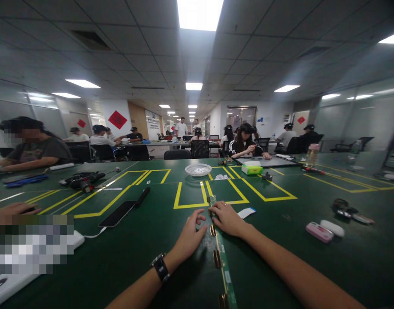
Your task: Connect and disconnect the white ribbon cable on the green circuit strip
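Observation:
A long narrow green circuit board strip lies on the green tabletop, running away from me. Copper-coloured flex tabs stick out along its left edge. My right hand rests over the strip's far part, fingers bent and closed down on it; the fingertips' exact contact is partly hidden. Just left of the strip, my left hand hovers with its fingers apart and slightly curled, holding nothing. A black watch is on my left wrist. Beside my right hand lies a white flat ribbon cable with a blue end.
Ahead stands a white plastic basket, with a green tissue pack to its right. A phone on a cable lies left. Pink and white cases sit right. At far left, another person's hand rests near a white power strip.

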The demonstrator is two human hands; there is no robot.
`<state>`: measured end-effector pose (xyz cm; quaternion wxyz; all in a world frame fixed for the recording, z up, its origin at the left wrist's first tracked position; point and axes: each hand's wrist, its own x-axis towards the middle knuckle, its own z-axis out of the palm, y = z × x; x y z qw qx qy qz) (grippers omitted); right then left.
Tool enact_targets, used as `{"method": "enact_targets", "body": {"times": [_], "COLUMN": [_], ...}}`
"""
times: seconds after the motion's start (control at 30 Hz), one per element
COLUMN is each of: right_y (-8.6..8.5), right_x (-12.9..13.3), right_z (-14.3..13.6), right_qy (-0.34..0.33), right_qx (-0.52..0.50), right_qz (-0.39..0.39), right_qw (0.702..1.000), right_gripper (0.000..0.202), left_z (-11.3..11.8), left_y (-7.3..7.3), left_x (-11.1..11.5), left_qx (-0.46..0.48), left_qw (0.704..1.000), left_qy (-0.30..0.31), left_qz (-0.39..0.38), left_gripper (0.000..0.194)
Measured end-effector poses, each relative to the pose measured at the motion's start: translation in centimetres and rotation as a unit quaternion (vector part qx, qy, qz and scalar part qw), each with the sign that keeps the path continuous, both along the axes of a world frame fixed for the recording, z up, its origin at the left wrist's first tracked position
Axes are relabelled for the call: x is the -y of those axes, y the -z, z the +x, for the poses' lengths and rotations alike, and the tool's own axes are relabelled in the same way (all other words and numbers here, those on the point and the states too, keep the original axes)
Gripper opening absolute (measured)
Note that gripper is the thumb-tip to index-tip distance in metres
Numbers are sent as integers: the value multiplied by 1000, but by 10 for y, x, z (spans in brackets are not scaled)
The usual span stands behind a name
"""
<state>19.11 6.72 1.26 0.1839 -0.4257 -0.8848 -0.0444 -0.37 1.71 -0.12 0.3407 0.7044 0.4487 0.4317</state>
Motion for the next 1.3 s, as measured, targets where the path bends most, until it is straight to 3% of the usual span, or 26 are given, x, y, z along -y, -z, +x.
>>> {"method": "enact_targets", "body": {"times": [0.27, 0.47, 0.63, 1.03, 1.3], "right_y": [5, 8, 7, 5, -4], "right_x": [-3, -3, -1, 0, 12], "right_z": [1, -4, -4, -6, -17], "right_qy": [6, 32, 42, 10, 5], "right_qx": [-24, 1, -10, -48, -100], "right_qz": [-14, -9, -19, -10, -52], "right_qw": [1000, 999, 999, 999, 994], "right_gripper": [25, 33, 24, 13, 12], "left_z": [1, 1, 1, 0, 0], "left_y": [0, -4, -5, -1, 5], "left_x": [1, 4, 5, 1, -1], "left_qx": [5, -7, -9, -18, -1], "left_qw": [1000, 1000, 1000, 999, 999], "left_qy": [-3, 5, 9, 10, 23], "left_qz": [-9, -19, -25, -31, -44], "left_gripper": [48, 48, 48, 47, 53]}}
